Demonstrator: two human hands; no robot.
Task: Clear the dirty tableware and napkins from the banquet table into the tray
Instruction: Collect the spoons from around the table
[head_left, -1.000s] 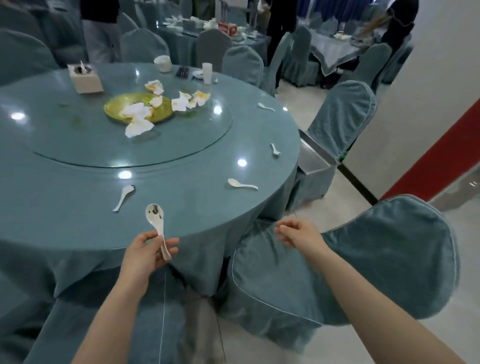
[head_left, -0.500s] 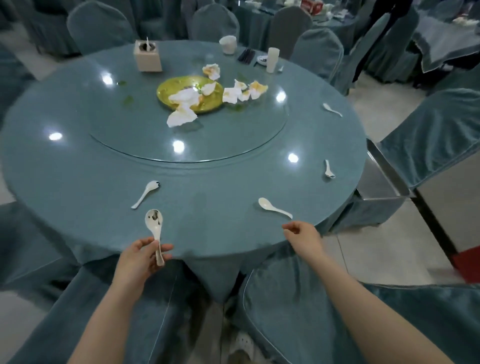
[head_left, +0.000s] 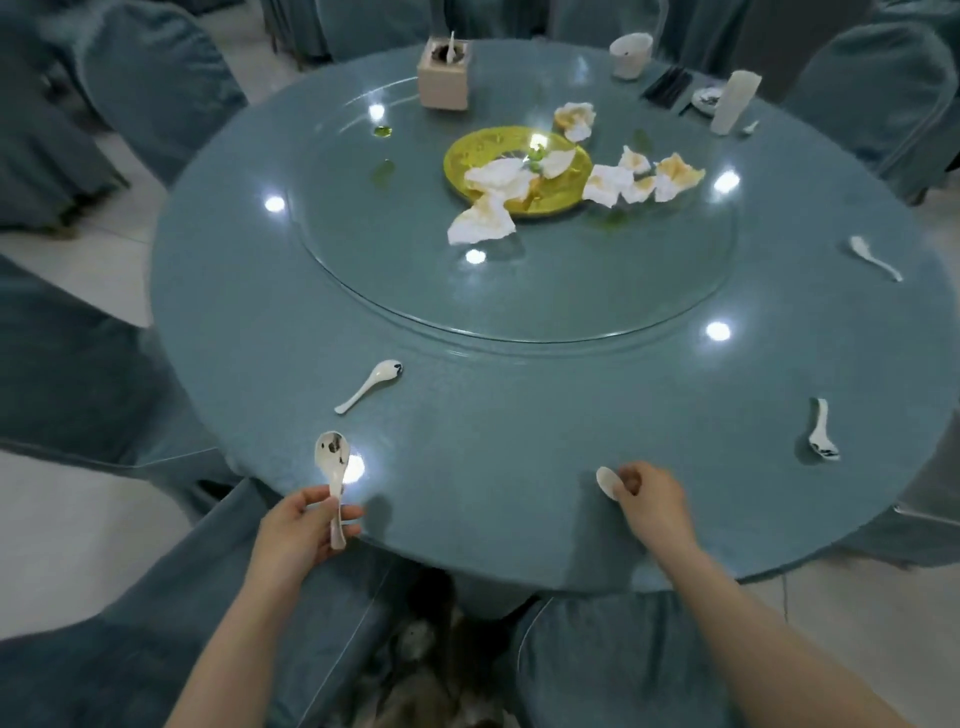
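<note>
Left hand (head_left: 296, 535) pinches the handle of a soiled white ceramic soup spoon (head_left: 332, 467), bowl raised. Right hand (head_left: 652, 501) curls around a second white ceramic spoon (head_left: 607, 482) at the near edge of the round teal-clothed table (head_left: 519, 415).

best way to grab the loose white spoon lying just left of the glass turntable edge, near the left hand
Take the spoon by its thin handle, which points down-left toward the table edge nearest the person. Coming from that near-left side probably works best: the handle end is closest and narrow enough to pinch, while the bowl lies farther in and looks soiled. The left hand already grips another spoon, so pinching may be awkward.
</note>
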